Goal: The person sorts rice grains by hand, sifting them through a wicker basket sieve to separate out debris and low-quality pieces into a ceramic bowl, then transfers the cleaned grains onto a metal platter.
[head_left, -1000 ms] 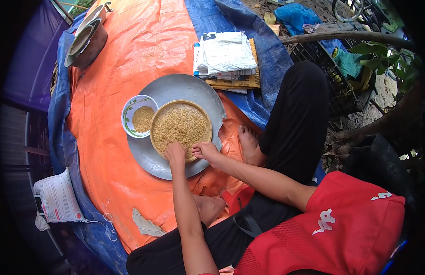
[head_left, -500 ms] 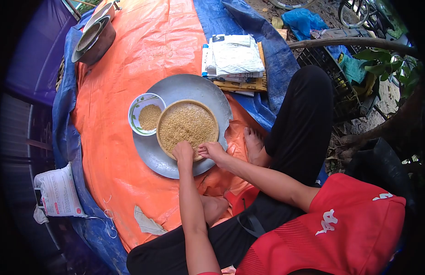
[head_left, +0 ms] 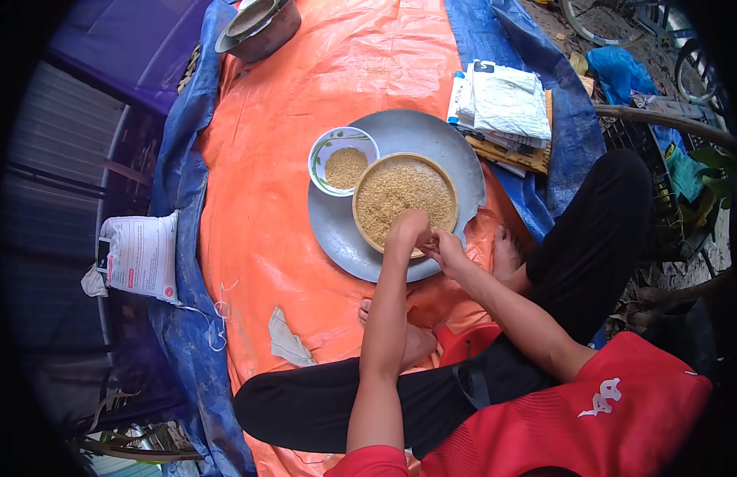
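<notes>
A round, shallow basket (head_left: 406, 191) with a woven-looking rim holds a layer of yellowish grain. It rests on a wide grey metal tray (head_left: 340, 238). Beside its upper left edge is a white bowl (head_left: 319, 155) with green leaf patterns, partly filled with similar grain. My left hand (head_left: 410, 229) is over the near part of the basket, its fingers curled and partly hidden. Close against it, at the near right rim, my right hand (head_left: 448, 249) has its fingers pinched together. Whatever is between the fingers of either hand is too small to make out.
An orange tarp (head_left: 257, 191) with blue edges covers the ground. Folded sacks (head_left: 507, 103) lie beyond the tray at right. At left stands a white printed bag (head_left: 142, 256). A dark basin (head_left: 265, 36) sits at the far left. My bare foot (head_left: 507, 253) is close to the tray.
The camera view has turned, so the whole scene sits farther right. My left hand has moved rightward over the basket and now meets my right hand near the rim.
</notes>
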A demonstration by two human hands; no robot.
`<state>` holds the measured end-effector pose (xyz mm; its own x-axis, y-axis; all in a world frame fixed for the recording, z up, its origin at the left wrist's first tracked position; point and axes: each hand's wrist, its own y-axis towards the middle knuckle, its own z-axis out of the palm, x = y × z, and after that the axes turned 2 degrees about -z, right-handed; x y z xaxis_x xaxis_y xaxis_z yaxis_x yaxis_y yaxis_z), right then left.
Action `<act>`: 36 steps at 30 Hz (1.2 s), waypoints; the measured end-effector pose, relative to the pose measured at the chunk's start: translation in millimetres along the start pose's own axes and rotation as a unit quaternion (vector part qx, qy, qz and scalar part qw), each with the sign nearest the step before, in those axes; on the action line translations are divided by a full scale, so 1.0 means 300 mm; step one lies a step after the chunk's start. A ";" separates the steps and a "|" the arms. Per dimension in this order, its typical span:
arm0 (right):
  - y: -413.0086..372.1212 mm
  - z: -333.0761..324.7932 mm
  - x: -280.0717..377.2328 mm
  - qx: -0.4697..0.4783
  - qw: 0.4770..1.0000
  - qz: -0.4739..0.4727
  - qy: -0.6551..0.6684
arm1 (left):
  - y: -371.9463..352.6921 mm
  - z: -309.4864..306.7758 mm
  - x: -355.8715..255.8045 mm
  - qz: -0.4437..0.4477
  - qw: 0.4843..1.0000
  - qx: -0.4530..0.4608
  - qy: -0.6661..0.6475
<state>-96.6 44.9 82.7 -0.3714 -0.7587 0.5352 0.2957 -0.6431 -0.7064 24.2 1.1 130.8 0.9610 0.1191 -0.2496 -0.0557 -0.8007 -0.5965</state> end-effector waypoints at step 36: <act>-0.012 -0.010 -0.002 0.017 0.998 -0.024 -0.046 | 0.003 0.155 0.116 -0.111 0.973 -0.200 -0.014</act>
<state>-100.2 47.9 83.6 -0.3033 -0.7323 0.6097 0.3096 -0.6808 -0.6638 44.8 31.9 86.1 0.9293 0.3268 -0.1722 0.2679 -0.9172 -0.2948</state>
